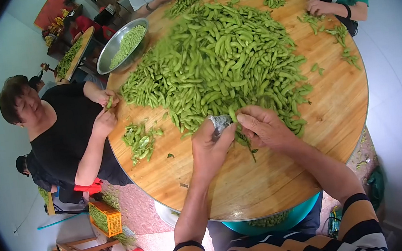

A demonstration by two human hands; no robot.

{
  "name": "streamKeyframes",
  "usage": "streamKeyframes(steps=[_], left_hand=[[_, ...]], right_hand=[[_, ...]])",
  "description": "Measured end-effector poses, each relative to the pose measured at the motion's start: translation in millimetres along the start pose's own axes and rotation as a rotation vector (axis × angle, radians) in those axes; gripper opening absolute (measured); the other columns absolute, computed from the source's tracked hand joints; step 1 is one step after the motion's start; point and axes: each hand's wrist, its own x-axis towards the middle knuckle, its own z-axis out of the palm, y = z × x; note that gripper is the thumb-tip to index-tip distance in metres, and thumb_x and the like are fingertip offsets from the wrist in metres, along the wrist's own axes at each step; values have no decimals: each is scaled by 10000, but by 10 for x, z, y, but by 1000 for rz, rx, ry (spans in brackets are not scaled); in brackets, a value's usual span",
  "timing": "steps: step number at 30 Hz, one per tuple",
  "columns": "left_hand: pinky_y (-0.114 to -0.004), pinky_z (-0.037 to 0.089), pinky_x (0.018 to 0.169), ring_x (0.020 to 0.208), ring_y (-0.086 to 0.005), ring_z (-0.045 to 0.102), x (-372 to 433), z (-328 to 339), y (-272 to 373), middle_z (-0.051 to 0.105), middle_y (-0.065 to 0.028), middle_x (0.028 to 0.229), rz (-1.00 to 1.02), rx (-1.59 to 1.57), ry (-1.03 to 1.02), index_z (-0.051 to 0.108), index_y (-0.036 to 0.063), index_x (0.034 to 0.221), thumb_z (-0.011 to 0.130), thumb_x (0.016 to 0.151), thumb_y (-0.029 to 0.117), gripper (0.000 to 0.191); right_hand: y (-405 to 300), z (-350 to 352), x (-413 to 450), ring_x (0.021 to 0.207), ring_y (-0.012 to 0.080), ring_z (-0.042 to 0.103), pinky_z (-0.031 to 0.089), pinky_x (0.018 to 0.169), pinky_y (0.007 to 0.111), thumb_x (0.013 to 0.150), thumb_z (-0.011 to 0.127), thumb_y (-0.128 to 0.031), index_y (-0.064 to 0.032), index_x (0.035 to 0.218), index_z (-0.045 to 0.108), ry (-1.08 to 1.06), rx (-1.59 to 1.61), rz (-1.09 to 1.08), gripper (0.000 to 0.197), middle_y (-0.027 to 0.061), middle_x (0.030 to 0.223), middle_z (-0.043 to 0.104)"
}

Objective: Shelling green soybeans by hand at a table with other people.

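Observation:
Between my two hands, over the near edge of a large heap of green soybean pods (223, 59), a single pod (233, 115) stands roughly upright. My left hand (209, 145) grips it at the fingertips; silvery wrapping (219, 123) covers its index finger. Thumb and fingers of my right hand (266, 125) pinch the same pod from the right, partly hiding it. Just below the hands, a stem with leafy bits (250, 146) lies on the round wooden table (267, 181).
A teal basin (307, 210) with shelled beans or pods sits beneath the near table edge. A metal bowl (104, 58) of shelled beans stands at the far left. Small husk piles (139, 141) lie around the table. Other people (62, 115) work at its left, far and right sides.

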Motion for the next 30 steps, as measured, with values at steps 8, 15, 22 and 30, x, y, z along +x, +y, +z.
streamKeyframes(steps=[8, 15, 22, 30], left_hand=[[-219, 413, 638, 756, -44, 503, -58, 34, 90, 572, 26, 842, -88, -143, -35, 649, -9, 999, 702, 939, 39, 93], [-211, 424, 653, 775, -49, 514, -86, -91, 199, 572, 6, 847, -273, -305, -233, 597, 2, 1179, 636, 979, 60, 212], [-241, 389, 557, 640, -70, 457, -55, -104, 137, 515, 16, 756, -255, -226, -271, 595, -11, 1165, 546, 1053, 146, 200], [-259, 408, 584, 669, -86, 468, -60, -76, 147, 522, 1, 768, -195, -115, -220, 602, -31, 1136, 550, 1049, 116, 179]], right_hand=[[-4, 66, -85, 694, 54, 523, 432, 612, 229, 1028, 645, -196, -14, 1234, 599, 102, -198, -234, 279, -3, 808, 614], [-6, 48, -78, 689, 75, 537, 439, 598, 248, 1022, 635, -99, 5, 1179, 629, 203, -512, -525, 188, 21, 812, 622], [-40, 82, -52, 716, 299, 661, 533, 645, 368, 946, 698, -51, 51, 1196, 652, 240, -852, -740, 273, 176, 876, 671], [-82, 49, -68, 736, 300, 674, 537, 619, 387, 911, 723, -70, -8, 1241, 638, 199, -974, -766, 347, 138, 871, 656]])
